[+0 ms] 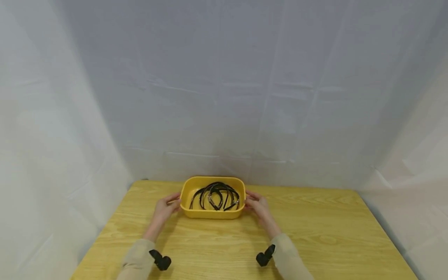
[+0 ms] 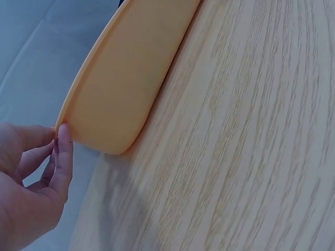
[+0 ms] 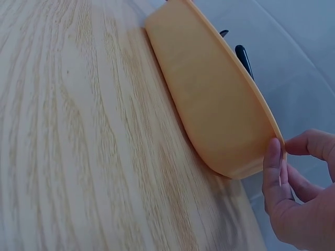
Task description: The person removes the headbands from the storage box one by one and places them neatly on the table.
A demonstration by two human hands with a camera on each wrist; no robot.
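Observation:
A yellow plastic tub (image 1: 212,214) stands on the wooden table toward its far edge, with several black headbands (image 1: 215,196) tangled inside. My left hand (image 1: 176,202) is at the tub's left end, thumb and forefinger meeting the rim. My right hand (image 1: 249,200) mirrors it at the right end. In the left wrist view the fingertips of the left hand (image 2: 57,133) pinch the corner of the tub's rim (image 2: 125,78). In the right wrist view the right hand (image 3: 280,149) has its thumb on the tub wall (image 3: 214,99) and a finger curling over the rim. Black headband ends (image 3: 243,57) poke above the edge.
The light wooden table (image 1: 315,233) stretches to both sides and in front of the tub. White cloth (image 1: 245,97) hangs behind and on both sides, close to the table's edges. Beige sleeves with black wrist cameras (image 1: 161,260) sit near the front.

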